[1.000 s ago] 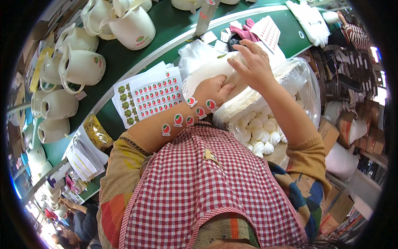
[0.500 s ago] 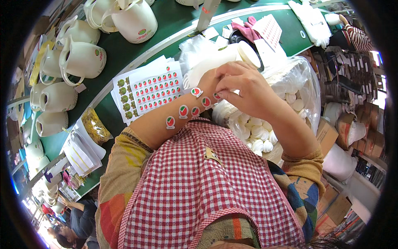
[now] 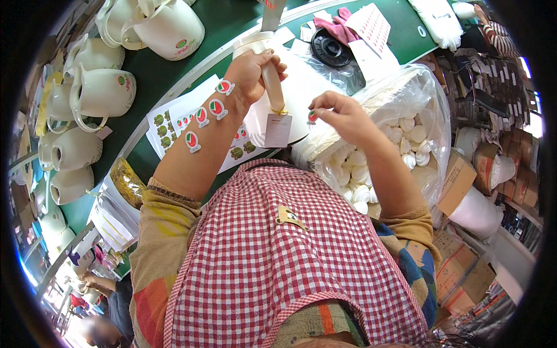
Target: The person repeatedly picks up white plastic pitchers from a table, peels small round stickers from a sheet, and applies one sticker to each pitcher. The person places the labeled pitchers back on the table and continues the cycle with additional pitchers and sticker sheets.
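My left hand (image 3: 250,75) is closed round the handle of a white pitcher (image 3: 301,81), which lies tilted on the bench. From the handle hangs a small grey tag (image 3: 278,130) on a yellow tie. Between the thumb and finger of my right hand (image 3: 345,116) is a small red-and-green sticker (image 3: 313,116), held close beside the pitcher's white wall. Several matching stickers (image 3: 201,116) cling to my left forearm. Under that arm lie sticker sheets (image 3: 165,124), partly covered by it.
A clear plastic bag (image 3: 429,95) of white swirled pieces (image 3: 409,139) stands at the right. Several finished-looking white pitchers (image 3: 107,95) line the left of the green bench (image 3: 220,35). A black round lid (image 3: 332,49) and pink cloth (image 3: 339,26) lie at the back. A person (image 3: 110,296) is at lower left.
My left hand has swung up and taken hold of the pitcher's handle, bringing the pitcher nearer. My right hand has drawn away from the left wrist with a sticker peeled off.
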The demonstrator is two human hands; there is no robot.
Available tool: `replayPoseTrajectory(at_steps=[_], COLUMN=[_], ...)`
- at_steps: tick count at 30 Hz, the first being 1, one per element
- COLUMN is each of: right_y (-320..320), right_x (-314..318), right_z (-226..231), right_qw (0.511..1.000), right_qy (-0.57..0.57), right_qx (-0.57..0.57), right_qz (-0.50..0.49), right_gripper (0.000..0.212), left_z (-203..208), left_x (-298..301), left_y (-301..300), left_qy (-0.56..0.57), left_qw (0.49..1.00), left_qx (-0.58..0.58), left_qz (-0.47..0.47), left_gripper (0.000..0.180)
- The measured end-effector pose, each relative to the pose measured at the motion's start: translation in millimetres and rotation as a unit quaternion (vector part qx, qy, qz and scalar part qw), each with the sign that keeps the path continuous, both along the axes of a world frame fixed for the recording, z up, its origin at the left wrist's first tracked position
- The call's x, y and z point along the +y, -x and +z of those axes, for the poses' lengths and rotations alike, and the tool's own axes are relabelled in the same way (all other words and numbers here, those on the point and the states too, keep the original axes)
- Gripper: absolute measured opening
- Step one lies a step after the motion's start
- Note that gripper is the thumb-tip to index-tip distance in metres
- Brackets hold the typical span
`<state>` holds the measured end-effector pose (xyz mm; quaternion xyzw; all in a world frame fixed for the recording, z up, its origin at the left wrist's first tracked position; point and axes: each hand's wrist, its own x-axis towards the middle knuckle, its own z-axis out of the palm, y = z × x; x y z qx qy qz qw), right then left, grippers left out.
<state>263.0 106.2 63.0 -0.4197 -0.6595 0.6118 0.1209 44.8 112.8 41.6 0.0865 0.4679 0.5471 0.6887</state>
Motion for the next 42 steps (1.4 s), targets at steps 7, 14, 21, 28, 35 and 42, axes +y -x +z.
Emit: replayPoseTrajectory(at_steps=[7,14,21,28,35,42], right_y=[40.1,28.5,56.2,59.4,70.9,58.7], right_x=[-52.2,6.1,19.4,16.4,-1.9,0.8], right_z=[-21.1,-31.2,-40.7,-50.7,-26.4,-17.5], right_qw=[0.996,0.978,0.980,0.975,0.908,0.897], right_qy=[-0.032,0.204,0.109,-0.096,-0.257,-0.202], right_qx=[0.022,-0.034,-0.142,-0.172,-0.299,-0.363], right_qz=[0.084,0.012,0.083,0.108,0.142,0.152], right_gripper=[0.013,0.007,0.008,0.011,0.021,0.031], left_z=[-37.5,-44.1,-43.5,-41.0,-41.5,-36.4], left_x=[12.2,25.8,26.6,27.0,25.6,21.6], left_y=[13.2,16.6,13.2,9.9,9.9,11.9], left_qy=[0.035,0.044,0.036,0.042,0.046,0.038], left_qw=[0.999,0.999,0.999,0.998,0.998,0.998], left_qx=[-0.028,-0.011,-0.013,-0.005,0.002,0.042], left_qz=[0.029,0.029,0.030,0.035,0.032,0.003], left_gripper=[0.015,0.016,0.017,0.018,0.019,0.020])
